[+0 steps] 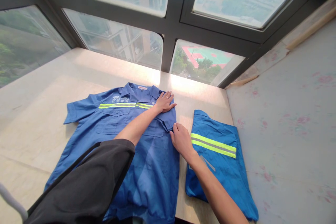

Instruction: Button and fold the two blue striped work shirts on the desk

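Observation:
A blue short-sleeved work shirt (149, 161) lies front up on the pale ledge, its collar toward the windows. A yellow-green reflective stripe crosses its chest. My left hand (165, 102) rests flat on the shirt's shoulder at the right, fingers spread, a ring on one of them. Just below it, my right hand (181, 140) is closed at the edge of the sleeve (167, 121), which is folded inward over the shirt's front. The sleeve on the left side stretches outward. Beside my right forearm lies a folded blue garment (217, 133) with reflective bands, partly covered by that arm.
The pale ledge (34, 112) runs up to dark-framed windows (172, 24) at the far side. A flower-patterned wall (288, 129) bounds the right. A grey-white tube-like thing (13, 201) enters at the lower left.

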### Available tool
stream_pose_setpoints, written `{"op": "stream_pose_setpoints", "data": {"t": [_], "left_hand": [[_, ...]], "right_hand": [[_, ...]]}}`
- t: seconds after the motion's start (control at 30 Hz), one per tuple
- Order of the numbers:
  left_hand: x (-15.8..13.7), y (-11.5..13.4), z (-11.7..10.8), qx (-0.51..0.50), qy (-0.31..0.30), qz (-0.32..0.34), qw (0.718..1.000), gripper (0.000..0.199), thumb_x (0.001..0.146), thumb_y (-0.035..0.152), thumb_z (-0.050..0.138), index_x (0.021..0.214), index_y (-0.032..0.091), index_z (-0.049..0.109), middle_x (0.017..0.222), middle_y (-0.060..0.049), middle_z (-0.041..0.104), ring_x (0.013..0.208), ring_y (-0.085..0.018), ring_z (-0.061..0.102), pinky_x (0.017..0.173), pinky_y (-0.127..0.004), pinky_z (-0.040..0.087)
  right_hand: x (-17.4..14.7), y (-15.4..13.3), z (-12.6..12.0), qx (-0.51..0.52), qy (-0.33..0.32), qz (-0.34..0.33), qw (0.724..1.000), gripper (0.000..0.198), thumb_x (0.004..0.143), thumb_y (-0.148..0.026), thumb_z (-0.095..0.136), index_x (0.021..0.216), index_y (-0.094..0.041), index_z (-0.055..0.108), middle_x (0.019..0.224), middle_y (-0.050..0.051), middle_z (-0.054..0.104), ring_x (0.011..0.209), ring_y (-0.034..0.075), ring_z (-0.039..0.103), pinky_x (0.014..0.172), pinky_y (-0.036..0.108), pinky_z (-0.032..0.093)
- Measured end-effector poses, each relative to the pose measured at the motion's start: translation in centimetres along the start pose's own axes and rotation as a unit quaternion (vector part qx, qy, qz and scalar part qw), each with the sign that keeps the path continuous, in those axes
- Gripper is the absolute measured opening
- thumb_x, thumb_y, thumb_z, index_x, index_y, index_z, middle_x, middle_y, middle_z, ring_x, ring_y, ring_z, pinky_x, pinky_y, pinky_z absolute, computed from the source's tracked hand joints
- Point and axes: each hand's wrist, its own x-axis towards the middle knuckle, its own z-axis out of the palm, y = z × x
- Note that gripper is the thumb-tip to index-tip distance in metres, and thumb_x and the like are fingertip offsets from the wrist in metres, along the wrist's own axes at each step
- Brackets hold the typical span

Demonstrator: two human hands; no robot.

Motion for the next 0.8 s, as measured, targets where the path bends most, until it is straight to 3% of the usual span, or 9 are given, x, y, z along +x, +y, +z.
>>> {"op": "stream_pose_setpoints", "data": {"t": [0.1, 0.23, 0.33, 0.5, 0.7, 0.8], "left_hand": [[0.0, -0.1, 0.1, -0.001, -0.002, -0.003, 1.0, 0.073, 0.096, 0.059, 0.03, 0.152, 0.012, 0.035, 0.159, -0.016, 0.032, 0.149, -0.029, 0.025, 0.121, -0.048, 0.015], [0.0, -0.2, 0.1, -0.003, -0.004, -0.002, 1.0, 0.072, 0.097, 0.059, 0.029, 0.152, 0.011, 0.035, 0.159, -0.017, 0.032, 0.149, -0.029, 0.024, 0.121, -0.048, 0.014], [0.0, -0.3, 0.1, -0.008, 0.005, 0.003, 1.0, 0.069, 0.098, 0.056, 0.03, 0.151, 0.013, 0.037, 0.158, -0.016, 0.034, 0.149, -0.029, 0.025, 0.121, -0.048, 0.015], [-0.2, -0.4, -0.1, -0.017, 0.019, 0.01, 1.0, 0.066, 0.099, 0.053, 0.027, 0.15, 0.013, 0.038, 0.156, -0.015, 0.037, 0.148, -0.028, 0.027, 0.121, -0.046, 0.017], [-0.2, -0.4, 0.1, -0.013, 0.017, 0.006, 1.0, 0.066, 0.099, 0.054, 0.027, 0.149, 0.012, 0.039, 0.157, -0.016, 0.036, 0.148, -0.029, 0.027, 0.121, -0.047, 0.017], [-0.2, -0.3, -0.1, -0.014, 0.017, 0.007, 1.0, 0.065, 0.1, 0.052, 0.028, 0.148, 0.01, 0.04, 0.156, -0.017, 0.037, 0.147, -0.029, 0.028, 0.121, -0.046, 0.018]], "right_hand": [[0.7, 1.0, -1.0, 0.028, -0.026, 0.003, 0.999, 0.038, 0.091, -0.009, 0.044, 0.125, -0.011, 0.061, 0.111, 0.015, 0.068, 0.105, 0.023, 0.059, 0.091, 0.031, 0.044], [1.6, 1.9, -0.8, 0.035, -0.008, 0.018, 0.999, 0.036, 0.091, -0.014, 0.052, 0.125, -0.014, 0.062, 0.107, 0.012, 0.067, 0.098, 0.022, 0.06, 0.081, 0.027, 0.044], [1.8, 2.2, -0.3, 0.022, 0.028, 0.016, 0.999, 0.02, 0.093, -0.017, 0.054, 0.105, -0.018, 0.07, 0.095, 0.008, 0.067, 0.088, 0.019, 0.059, 0.074, 0.025, 0.041], [0.8, 2.9, 0.2, 0.018, 0.131, -0.026, 0.991, 0.025, 0.098, -0.02, 0.05, 0.086, -0.019, 0.071, 0.081, 0.005, 0.065, 0.08, 0.017, 0.056, 0.071, 0.026, 0.038], [0.3, 3.0, 0.7, 0.051, 0.151, -0.021, 0.987, 0.02, 0.093, -0.015, 0.049, 0.082, -0.018, 0.065, 0.078, 0.005, 0.061, 0.078, 0.018, 0.055, 0.073, 0.027, 0.04], [0.9, 2.5, 0.7, 0.045, 0.16, 0.025, 0.986, 0.012, 0.09, -0.017, 0.052, 0.096, -0.016, 0.062, 0.091, 0.009, 0.062, 0.089, 0.023, 0.054, 0.079, 0.031, 0.041]]}}
